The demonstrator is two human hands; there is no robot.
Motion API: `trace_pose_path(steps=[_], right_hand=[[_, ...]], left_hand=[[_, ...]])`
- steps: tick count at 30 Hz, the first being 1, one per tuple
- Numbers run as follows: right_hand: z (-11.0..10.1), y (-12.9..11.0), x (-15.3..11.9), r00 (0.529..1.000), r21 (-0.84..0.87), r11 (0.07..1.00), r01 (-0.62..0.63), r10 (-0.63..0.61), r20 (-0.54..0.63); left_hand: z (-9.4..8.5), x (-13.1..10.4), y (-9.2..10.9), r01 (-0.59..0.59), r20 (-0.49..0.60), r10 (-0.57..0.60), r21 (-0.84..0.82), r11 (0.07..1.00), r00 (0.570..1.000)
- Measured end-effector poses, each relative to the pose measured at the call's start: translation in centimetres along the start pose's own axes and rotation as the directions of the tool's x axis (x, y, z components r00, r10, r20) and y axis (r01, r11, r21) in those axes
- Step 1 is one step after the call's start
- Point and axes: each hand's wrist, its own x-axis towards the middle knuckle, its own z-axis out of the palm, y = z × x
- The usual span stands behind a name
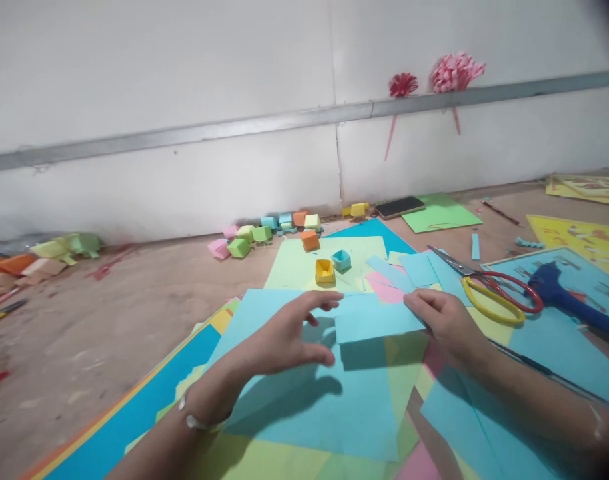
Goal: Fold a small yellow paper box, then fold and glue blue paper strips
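My right hand (447, 323) pinches the right end of a small light blue paper piece (377, 320), which is raised above a stack of coloured sheets. To the left of that piece, my left hand (297, 333) hovers with thumb and fingers apart, holding nothing. Beneath both lies a larger light blue sheet (304, 413), crossed by the shadow of my left hand. Beyond the hands, a yellow open paper box (325, 272) and a light blue open paper box (341, 260) stand on a pale green sheet (289, 257).
Scissors (499, 297) with red and yellow handles and a dark blue tool (559, 293) lie at right. Small folded paper boxes (238, 248) line the wall, near a phone (400, 207). More folded pieces (54, 250) sit far left. Paper flowers (457, 72) hang on the wall rail.
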Motion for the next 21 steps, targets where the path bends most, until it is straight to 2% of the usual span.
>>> trace_pose_path(steps=[2,3,4,6,8,9,10,11,13,15,16,17,18,21], right_hand=[[0.5,-0.1,-0.3,0.995,0.085,0.992,-0.092,0.089,0.041],[0.7,-0.1,-0.4,0.989,0.109,0.985,-0.136,0.129,0.071],[0.8,-0.1,-0.6,0.981,0.113,0.978,-0.173,0.162,0.103],[0.9,0.1,-0.7,0.975,0.053,0.981,-0.185,0.177,0.137],[0.8,0.4,-0.6,0.993,-0.068,0.996,-0.065,0.072,0.093],[0.7,0.6,-0.6,0.997,-0.146,0.988,0.046,-0.037,0.065],[0.6,0.7,-0.6,0.982,-0.227,0.956,0.187,-0.179,0.057],[0.5,0.8,-0.7,0.939,-0.299,0.891,0.343,-0.332,0.087],[0.5,0.9,-0.8,0.78,-0.391,0.679,0.622,-0.583,0.228],[0.6,1.0,-1.1,0.614,-0.433,0.455,0.778,-0.697,0.37],[0.7,1.0,-1.2,0.561,-0.455,0.372,0.809,-0.718,0.412],[0.8,1.0,-1.3,0.538,-0.477,0.323,0.817,-0.723,0.433],[0.8,0.9,-1.3,0.535,-0.496,0.305,0.813,-0.728,0.429],[0.8,0.8,-1.4,0.584,-0.517,0.368,0.773,-0.731,0.353]], left_hand=[[1.2,-0.2,0.6,-0.148,0.046,0.144,0.105,0.983,0.989],[1.7,-0.2,0.9,-0.181,0.047,0.176,0.152,0.972,0.983],[2.1,-0.2,1.0,-0.183,0.031,0.18,0.194,0.964,0.983],[2.5,-0.2,1.1,-0.095,-0.039,0.108,0.243,0.965,0.993],[2.4,0.0,0.8,0.057,-0.097,-0.039,0.198,0.979,0.995],[2.3,0.1,0.5,0.132,-0.102,-0.117,0.15,0.98,0.988],[2.2,0.2,0.3,0.193,-0.089,-0.185,0.094,0.977,0.979],[2.0,0.3,0.0,0.239,-0.064,-0.236,0.042,0.97,0.97],[1.9,0.4,-0.4,0.291,-0.019,-0.291,-0.024,0.957,0.957],[2.0,0.5,-0.6,0.305,0.003,-0.305,-0.06,0.951,0.952],[2.0,0.5,-0.6,0.306,0.013,-0.306,-0.076,0.949,0.952],[2.1,0.4,-0.6,0.309,0.03,-0.307,-0.098,0.946,0.951],[2.1,0.4,-0.5,0.315,0.053,-0.311,-0.129,0.94,0.949],[2.3,0.3,-0.1,0.323,0.121,-0.303,-0.211,0.923,0.945]])
